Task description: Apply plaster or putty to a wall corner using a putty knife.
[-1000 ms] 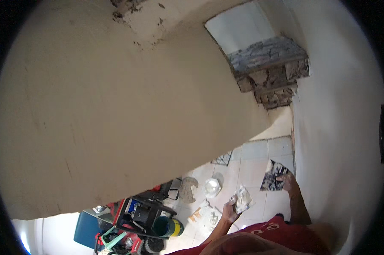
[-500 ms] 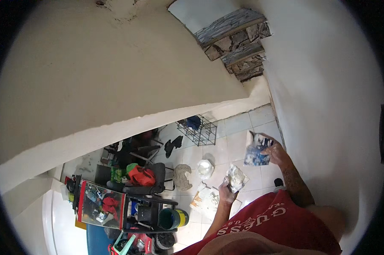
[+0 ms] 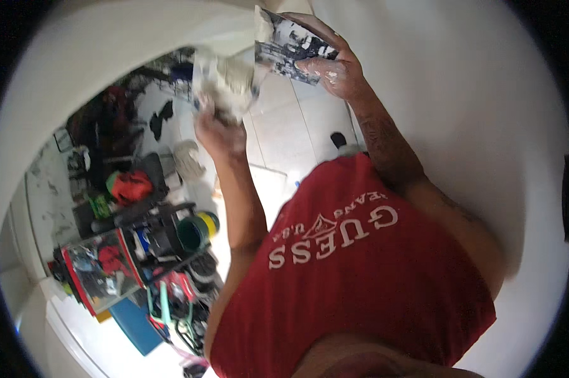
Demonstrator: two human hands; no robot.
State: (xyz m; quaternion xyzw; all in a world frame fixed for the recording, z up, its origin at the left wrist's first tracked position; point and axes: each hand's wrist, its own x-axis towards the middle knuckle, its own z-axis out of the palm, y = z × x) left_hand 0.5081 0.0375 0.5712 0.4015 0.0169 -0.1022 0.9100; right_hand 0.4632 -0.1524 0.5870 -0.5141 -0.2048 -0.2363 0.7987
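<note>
My right hand [image 3: 341,79], smeared with white paste, grips a flat, wide scraper blade [image 3: 290,53] speckled dark and white, with white paste along its left edge. To its lower left, my left hand [image 3: 224,135] is closed on a white putty-covered piece [image 3: 227,79], blurred, so its shape is unclear. The two held things are close together, high in the head view. My red T-shirt [image 3: 354,283] with white lettering fills the lower middle.
A white wall [image 3: 461,113] runs along the right, and a curved plastered edge [image 3: 108,69] overhangs at upper left. Below it stand a red-framed glass case [image 3: 98,274], a green bucket [image 3: 190,233], red cloth [image 3: 133,186] and other clutter on the tiled floor [image 3: 281,120].
Both hands with what they hold have risen toward the top of the view and look closer. The view has swung down, showing more of my shirt and less of the overhang.
</note>
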